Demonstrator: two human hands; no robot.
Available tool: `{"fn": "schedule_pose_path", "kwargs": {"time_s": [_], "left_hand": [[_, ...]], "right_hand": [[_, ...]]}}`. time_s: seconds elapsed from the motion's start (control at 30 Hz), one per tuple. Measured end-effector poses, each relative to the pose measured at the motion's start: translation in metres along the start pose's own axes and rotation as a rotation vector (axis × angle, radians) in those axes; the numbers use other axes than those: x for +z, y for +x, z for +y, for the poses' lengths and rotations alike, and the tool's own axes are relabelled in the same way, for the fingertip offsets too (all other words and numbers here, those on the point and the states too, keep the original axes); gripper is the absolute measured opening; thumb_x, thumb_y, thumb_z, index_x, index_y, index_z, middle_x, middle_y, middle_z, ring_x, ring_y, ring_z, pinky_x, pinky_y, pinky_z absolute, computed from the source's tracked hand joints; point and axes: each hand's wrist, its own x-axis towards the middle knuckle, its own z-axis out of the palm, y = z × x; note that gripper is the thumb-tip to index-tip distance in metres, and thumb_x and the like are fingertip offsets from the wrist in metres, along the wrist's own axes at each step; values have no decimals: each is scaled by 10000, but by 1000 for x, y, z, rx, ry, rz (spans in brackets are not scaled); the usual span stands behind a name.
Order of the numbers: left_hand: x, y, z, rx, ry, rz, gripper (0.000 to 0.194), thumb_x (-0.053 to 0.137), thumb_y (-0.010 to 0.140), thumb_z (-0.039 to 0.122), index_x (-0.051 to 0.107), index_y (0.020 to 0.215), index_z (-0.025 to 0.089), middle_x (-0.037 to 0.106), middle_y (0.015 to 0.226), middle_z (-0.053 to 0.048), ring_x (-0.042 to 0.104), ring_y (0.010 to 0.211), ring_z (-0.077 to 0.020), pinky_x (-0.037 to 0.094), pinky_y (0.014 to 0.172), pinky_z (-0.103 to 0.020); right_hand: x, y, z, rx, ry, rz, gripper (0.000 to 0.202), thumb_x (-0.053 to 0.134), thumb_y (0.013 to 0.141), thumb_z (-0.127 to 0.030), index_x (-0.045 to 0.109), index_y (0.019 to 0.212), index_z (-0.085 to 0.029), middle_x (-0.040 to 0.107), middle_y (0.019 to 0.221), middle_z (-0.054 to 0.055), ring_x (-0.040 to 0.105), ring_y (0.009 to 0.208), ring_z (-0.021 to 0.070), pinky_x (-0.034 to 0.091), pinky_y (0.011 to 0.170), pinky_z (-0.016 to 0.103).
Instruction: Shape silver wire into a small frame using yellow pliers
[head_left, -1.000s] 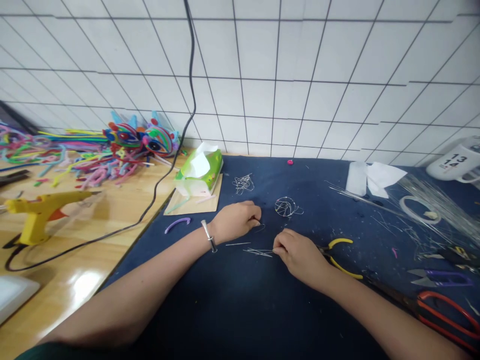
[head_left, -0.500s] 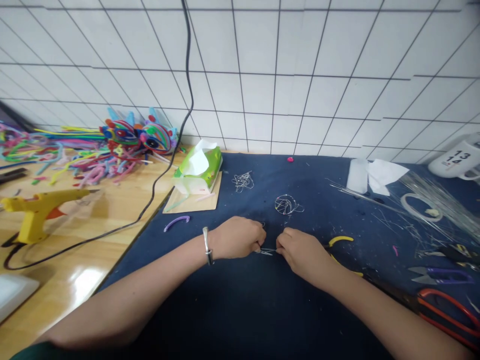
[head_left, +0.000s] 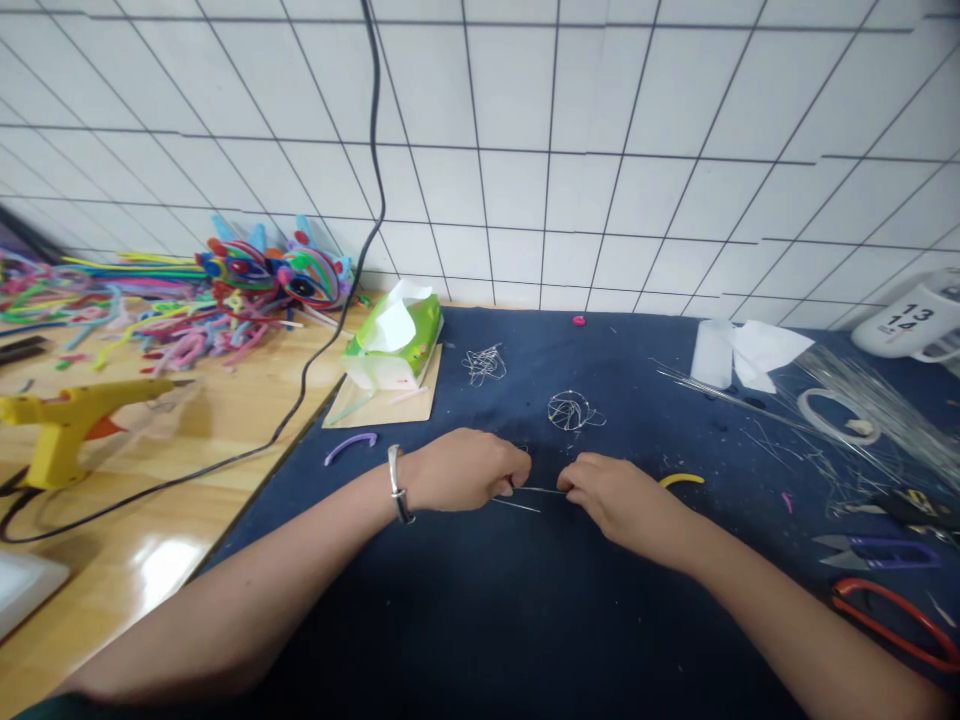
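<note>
Both hands (head_left: 469, 472) (head_left: 626, 505) edged apart, thin wire (head_left: 541, 490) between them (ends hidden by fingers)

the wire (head_left: 541, 490) disappears into the right grip (head_left: 619, 497); right edge crops mug (head_left: 900, 322)

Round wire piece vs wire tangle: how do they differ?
Shape: the round wire piece has a circular outline; the wire tangle has no regular outline.
Place: the round wire piece lies nearer the right hand, the wire tangle farther back, nearer the tissue pack.
Shared: both are thin, silvery wire on the blue cloth.
</note>
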Motion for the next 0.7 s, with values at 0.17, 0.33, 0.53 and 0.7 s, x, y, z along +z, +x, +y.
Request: {"fn": "schedule_pose_path", "kwargs": {"time_s": [0.17,0.33,0.53,0.7], "left_hand": [[-2,2,4,18,-63,89,190,457,837,204,619,929,242,599,866,-6,579,773,-139,388,664,-223],[4,6,12,26,-122,141,188,466,845,215,624,944,234,625,880,-7,582,777,-143,404,680,-226],[9,7,22,4,109,195,165,428,829,141,581,783,183,594,742,-18,556,683,-151,373,583,-246],[11,10,31,4,251,238,119,458,744,72,525,734,170,553,706,-20,516,634,-156,368,559,-263]], "right_hand": [[-8,-1,1,-9,104,16,193,409,867,-183,592,910,-225,563,852,15,533,779,123,379,701,248],[-6,0,-2,-14,136,77,185,425,855,-170,595,904,-225,566,839,8,533,760,119,385,683,244],[0,1,-4,-33,-47,125,159,427,849,-157,583,855,-190,545,782,24,510,743,133,374,656,251],[4,-1,-12,-2,-253,159,181,409,848,-135,550,743,-176,530,721,27,485,692,141,354,638,270]]}}
